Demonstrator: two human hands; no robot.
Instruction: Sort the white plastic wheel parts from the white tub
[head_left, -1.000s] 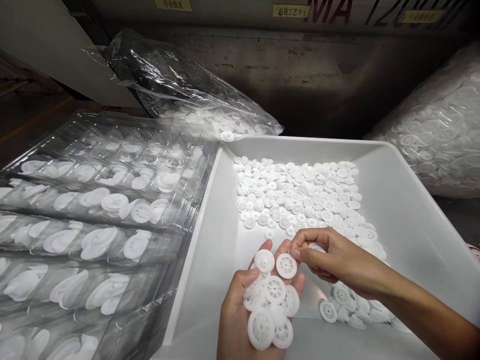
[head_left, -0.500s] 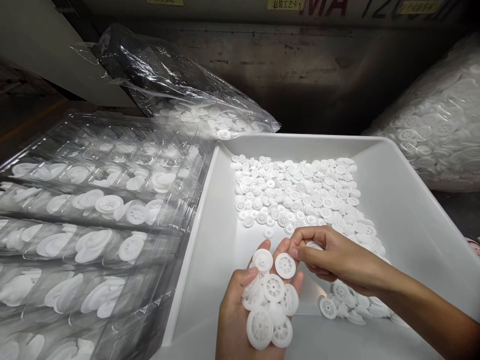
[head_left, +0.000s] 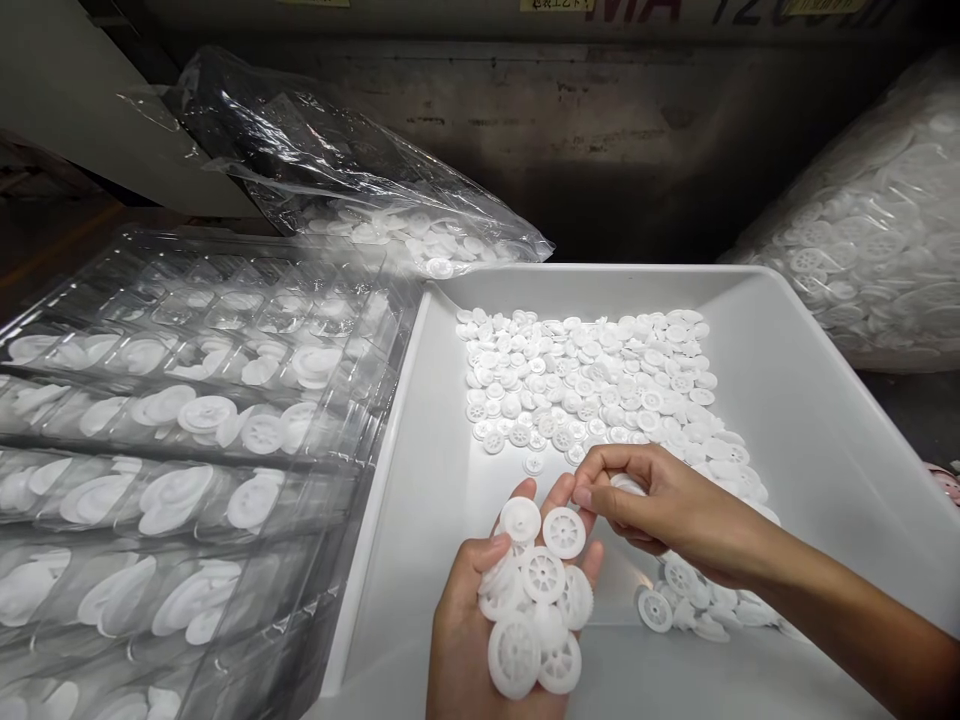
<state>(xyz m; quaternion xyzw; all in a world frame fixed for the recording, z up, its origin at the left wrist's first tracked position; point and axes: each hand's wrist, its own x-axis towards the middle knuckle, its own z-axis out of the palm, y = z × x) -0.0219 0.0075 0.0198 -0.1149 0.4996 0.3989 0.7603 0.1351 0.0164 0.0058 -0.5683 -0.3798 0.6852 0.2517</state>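
Palm up, my left hand [head_left: 459, 610] cradles a small heap of white plastic gear wheels [head_left: 543, 574], with the thumb pressing on the upper ones. One spoked gear wheel [head_left: 564, 532] lies against its fingertips. Just beyond that wheel, my right hand [head_left: 651, 500] has thumb and forefinger pinched together, close to the left fingers. More white wheels [head_left: 627, 484] show inside its curled fingers; how many is hidden. Both hands are over a large white tray [head_left: 817, 420], where many similar loose wheels [head_left: 592, 375] lie spread, with another cluster [head_left: 697, 598] under my right forearm.
Left of the tray, clear plastic blister trays [head_left: 202, 420] hold white wheels in rows of compartments. A clear bag [head_left: 420, 235] of wheels lies behind the tray's far left corner. Another full bag [head_left: 877, 230] stands at the right. A dark metal panel [head_left: 600, 140] rises behind.
The whole view has shifted slightly. My right fingertips have eased a little away from the wheel at my left fingertips. The heap in my left palm looks the same.
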